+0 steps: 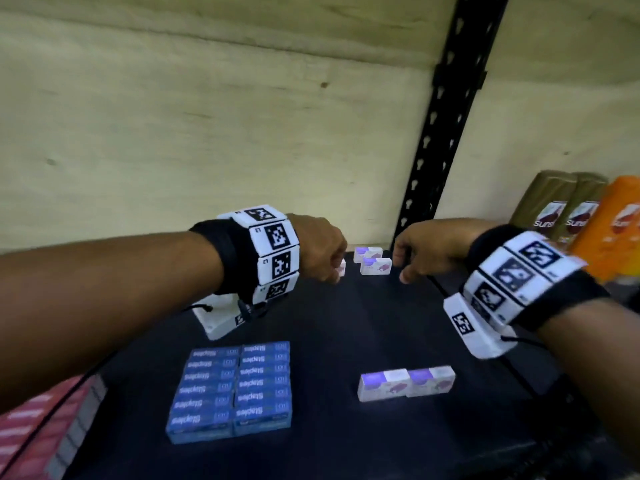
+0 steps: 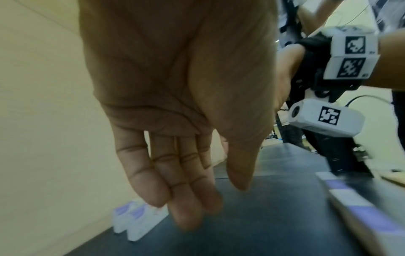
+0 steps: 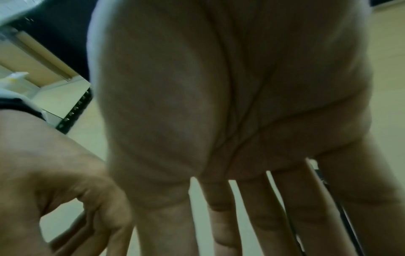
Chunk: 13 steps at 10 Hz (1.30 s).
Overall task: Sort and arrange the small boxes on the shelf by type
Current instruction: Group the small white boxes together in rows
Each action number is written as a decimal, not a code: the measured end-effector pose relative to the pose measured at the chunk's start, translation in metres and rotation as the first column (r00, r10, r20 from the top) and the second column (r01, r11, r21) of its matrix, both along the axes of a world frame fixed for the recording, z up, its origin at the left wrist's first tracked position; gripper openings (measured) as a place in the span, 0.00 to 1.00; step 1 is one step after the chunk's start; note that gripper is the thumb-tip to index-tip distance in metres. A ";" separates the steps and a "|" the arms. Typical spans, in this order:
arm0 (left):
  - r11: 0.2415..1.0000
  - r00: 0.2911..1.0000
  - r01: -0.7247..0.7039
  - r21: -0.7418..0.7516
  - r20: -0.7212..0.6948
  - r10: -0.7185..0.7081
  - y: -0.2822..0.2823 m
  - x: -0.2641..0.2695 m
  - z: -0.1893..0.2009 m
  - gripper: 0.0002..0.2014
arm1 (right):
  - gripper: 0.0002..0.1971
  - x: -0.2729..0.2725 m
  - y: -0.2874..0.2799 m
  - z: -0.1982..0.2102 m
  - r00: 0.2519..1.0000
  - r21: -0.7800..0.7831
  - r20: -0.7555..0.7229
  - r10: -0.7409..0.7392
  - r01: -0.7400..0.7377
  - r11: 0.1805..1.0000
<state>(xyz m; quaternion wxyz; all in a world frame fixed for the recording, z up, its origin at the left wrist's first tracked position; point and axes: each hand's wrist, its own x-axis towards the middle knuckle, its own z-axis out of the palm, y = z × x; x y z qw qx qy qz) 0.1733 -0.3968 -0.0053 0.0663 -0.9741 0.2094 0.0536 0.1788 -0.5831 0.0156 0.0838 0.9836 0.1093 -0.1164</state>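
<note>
Blue staple boxes [image 1: 228, 386] lie in a tidy two-column block at the front left of the black shelf [image 1: 346, 323]. Two white-and-purple boxes [image 1: 407, 382] stand side by side at the front right. Two more white-and-purple boxes [image 1: 373, 261] sit at the back by the wall, between my hands, and show again in the left wrist view [image 2: 138, 220]. Another white-and-purple box [image 1: 342, 269] peeks out behind my left hand [image 1: 325, 261]. That left hand [image 2: 197, 199] has straight fingers and holds nothing. My right hand [image 1: 412, 261] hovers just right of the back boxes; its fingers [image 3: 241, 225] are spread and empty.
A wooden back wall [image 1: 207, 133] and a black slotted upright [image 1: 440, 133] close off the rear. Brown and orange bottles [image 1: 588, 220] stand on the neighbouring shelf to the right. Red boxes [image 1: 41, 427] lie at the lower left. Bare black shelf shows in the middle.
</note>
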 end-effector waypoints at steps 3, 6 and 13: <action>0.999 0.999 -0.033 0.037 0.005 0.033 0.007 0.054 -0.017 0.18 | 0.20 0.061 0.005 -0.021 1.000 -0.041 0.005 0.005 -0.005 0.999; 0.997 1.000 -0.013 0.074 -0.027 0.015 0.000 0.064 -0.024 0.16 | 0.16 0.076 0.016 -0.035 0.998 -0.176 -0.052 0.024 -0.033 0.984; 0.921 0.938 0.329 0.208 -0.179 -0.295 -0.016 -0.044 -0.030 0.09 | 0.11 -0.042 0.005 -0.016 0.961 -0.308 -0.275 0.025 -0.112 0.945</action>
